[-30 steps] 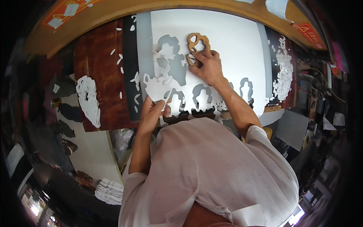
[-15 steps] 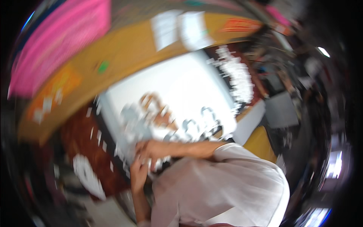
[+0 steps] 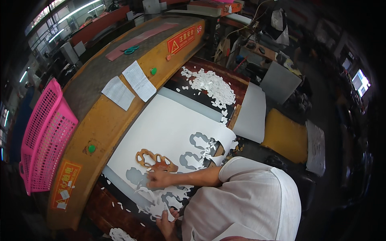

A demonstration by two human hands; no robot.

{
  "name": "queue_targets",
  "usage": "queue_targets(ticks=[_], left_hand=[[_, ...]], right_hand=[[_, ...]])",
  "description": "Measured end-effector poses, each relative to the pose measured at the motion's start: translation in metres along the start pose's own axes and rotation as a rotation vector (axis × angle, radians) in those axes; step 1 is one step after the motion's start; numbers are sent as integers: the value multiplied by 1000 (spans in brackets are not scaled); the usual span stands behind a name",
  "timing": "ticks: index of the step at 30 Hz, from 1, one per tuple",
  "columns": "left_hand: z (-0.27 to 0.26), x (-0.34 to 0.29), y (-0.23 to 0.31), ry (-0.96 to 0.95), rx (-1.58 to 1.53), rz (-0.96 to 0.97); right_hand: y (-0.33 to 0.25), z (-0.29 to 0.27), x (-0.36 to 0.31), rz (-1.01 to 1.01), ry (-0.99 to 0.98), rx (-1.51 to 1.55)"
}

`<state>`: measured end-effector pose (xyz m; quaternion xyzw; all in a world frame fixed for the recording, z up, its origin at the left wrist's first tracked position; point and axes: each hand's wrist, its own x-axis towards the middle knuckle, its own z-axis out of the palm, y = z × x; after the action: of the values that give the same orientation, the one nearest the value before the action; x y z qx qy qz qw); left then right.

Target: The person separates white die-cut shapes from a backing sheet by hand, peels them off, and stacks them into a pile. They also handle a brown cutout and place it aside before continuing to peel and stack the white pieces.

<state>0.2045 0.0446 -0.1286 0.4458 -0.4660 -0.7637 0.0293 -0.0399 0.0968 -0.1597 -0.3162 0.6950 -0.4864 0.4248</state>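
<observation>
A large white sheet (image 3: 161, 120) lies on the grey cutting board (image 3: 130, 193), with several shaped holes cut along its near side. My right hand (image 3: 159, 179) reaches over these holes, just below a brown metal cutting die (image 3: 171, 165) resting on the sheet. Its fingertips are smeared and partly hidden, so any grip is unclear. Lower down, my left hand (image 3: 167, 223) has its fingers closed on a white cut piece (image 3: 169, 213). Torn white scraps (image 3: 155, 209) bunch up beside it.
A yellow machine beam (image 3: 116, 130) with two green buttons and paper sheets spans the far side. A pink basket (image 3: 50, 140) stands at left. Small white pieces (image 3: 213, 84) are heaped at the back right; another pile (image 3: 120, 235) lies near left. Grey and yellow panels (image 3: 283, 134) stand right.
My hands were close together and are now apart, the left lower and holding a white piece, the right over the holes. The view has turned and become sharper.
</observation>
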Motion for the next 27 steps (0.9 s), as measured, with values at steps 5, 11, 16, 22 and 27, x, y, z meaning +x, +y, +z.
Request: queue_targets(ticks=[5,11,16,22,27], left_hand=[[13,-3,-2,-202,76,-69],[6,-28,15,-187,221,-62],[-11,-35,16,-133,168,-47],[-39,-34,-3,-122,193,1],[-60,-36,-12,-150,157,13]], right_hand=[[-12,13,-5,293,-494,977],[-3,27,67,273,-136,1116],[13,44,90,393,-359,1327],[9,54,104,416,-511,1189],[29,67,137,345,-361,1197]])
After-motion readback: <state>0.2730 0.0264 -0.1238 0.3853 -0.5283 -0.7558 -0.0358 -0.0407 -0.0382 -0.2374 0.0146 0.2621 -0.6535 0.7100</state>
